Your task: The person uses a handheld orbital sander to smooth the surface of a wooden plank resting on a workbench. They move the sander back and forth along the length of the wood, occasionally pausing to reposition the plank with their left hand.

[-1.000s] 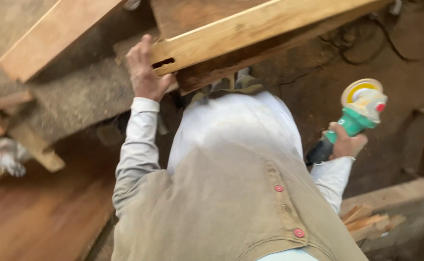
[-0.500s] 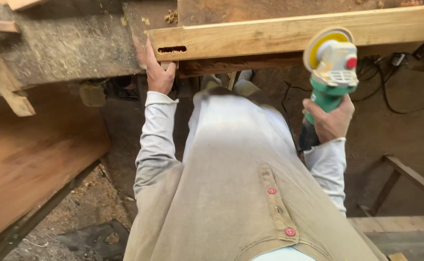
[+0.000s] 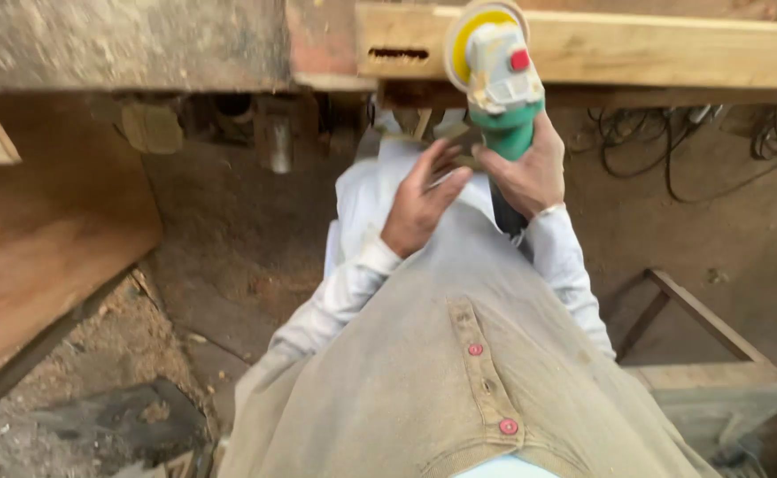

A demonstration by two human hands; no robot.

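The right hand (image 3: 523, 173) is wrapped around the green body of an angle grinder (image 3: 493, 75), holding it upright with its yellow disc at the top. The left hand (image 3: 419, 199) is open, fingers spread, just beside the grinder's handle and close to the right hand; whether it touches the tool cannot be told. The grinder's head overlaps a pale wooden beam (image 3: 654, 53) with a slot cut near its end. Black cables (image 3: 672, 142) hang below the beam, right of the grinder. A brown wooden board (image 3: 43, 248) lies far left of the grinder.
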